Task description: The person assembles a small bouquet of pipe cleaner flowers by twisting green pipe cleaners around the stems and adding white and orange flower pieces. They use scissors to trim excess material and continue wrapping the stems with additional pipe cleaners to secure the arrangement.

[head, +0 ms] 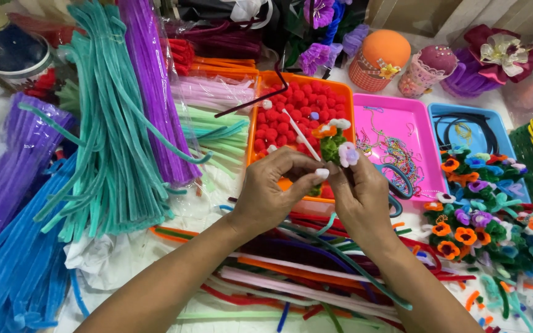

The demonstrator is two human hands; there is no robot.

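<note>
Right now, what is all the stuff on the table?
pipe cleaner bundles: many; teal, purple, blue, pink, green; left side
orange tray: one, full of red pompoms; centre back
pink tray: one, holding bead chains; right of the orange tray
blue tray: one; far right
finished flowers: many, mixed colours; right
loose pipe cleaners: many; front
small flower bunch: one, held by both hands
left hand
right hand

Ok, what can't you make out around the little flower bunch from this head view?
- Stems of the flower bunch: hidden behind the left hand and right hand.
- Front of the orange tray: covered by both hands.
- Scissors: partly behind the right hand.
- Beaded chains in the pink tray: too small to tell apart.
</note>
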